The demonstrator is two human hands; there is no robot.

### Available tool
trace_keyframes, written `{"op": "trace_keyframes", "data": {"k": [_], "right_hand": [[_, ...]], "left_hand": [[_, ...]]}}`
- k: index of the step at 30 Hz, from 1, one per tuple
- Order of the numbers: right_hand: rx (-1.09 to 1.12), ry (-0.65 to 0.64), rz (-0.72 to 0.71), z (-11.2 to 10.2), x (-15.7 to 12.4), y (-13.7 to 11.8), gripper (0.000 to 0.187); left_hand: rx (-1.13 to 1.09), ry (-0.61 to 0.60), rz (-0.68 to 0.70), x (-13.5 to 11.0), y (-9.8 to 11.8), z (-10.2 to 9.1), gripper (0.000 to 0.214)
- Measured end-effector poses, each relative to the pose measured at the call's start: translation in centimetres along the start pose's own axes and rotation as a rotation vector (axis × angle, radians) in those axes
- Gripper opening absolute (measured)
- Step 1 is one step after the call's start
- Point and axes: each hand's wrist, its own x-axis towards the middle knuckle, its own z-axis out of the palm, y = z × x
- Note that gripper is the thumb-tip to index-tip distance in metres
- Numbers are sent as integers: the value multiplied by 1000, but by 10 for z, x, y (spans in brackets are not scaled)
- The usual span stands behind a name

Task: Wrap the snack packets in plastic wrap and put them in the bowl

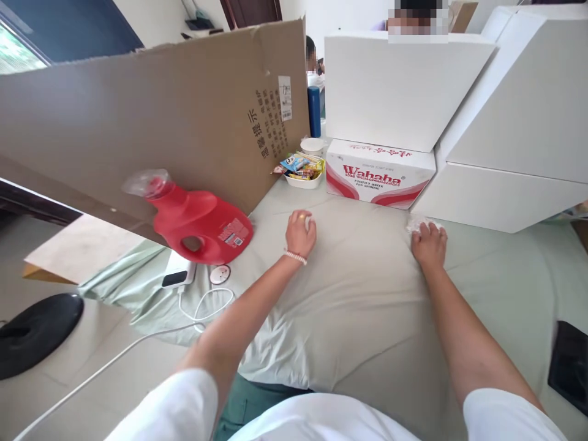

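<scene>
My left hand [301,234] rests on the pale green cloth [358,269], its fingers loosely curved and a gap between thumb and forefinger. Nothing shows in it. Farther right, my right hand [429,244] has its fingers bent over a crumpled piece of clear plastic [417,222], near the foot of the white boxes. A red jug [206,220] with a hollow handle leans to the left of my left hand, clear plastic over its neck. Beyond my left hand sits a white bowl [304,182] heaped with small wrapped snacks [301,164].
A tall brown cardboard sheet [184,116] walls the left side. Ahead stand a Wahaha carton [376,174] and large white boxes [514,135]. A blue cylinder [314,110], power bank [178,269], white cable [138,343] and round badge [220,274] are around. People sit beyond.
</scene>
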Motion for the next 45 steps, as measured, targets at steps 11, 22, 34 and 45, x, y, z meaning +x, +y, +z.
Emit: {"op": "trace_keyframes", "data": {"k": [11,22,34,45], "right_hand": [[64,3,102,2,-4,-10,55],[89,35,105,-1,-5,-14,51],[73,7,122,-3,-4,-17,52],[96,-26,117,-5,-3,-17,52]], "left_hand": [[272,-284,-39,159,-39,57,79],[278,-133,12,155,-64,44,46],[304,-233,111,117,-58,33,38],[136,-249,290,-51,-7,29,20]]}}
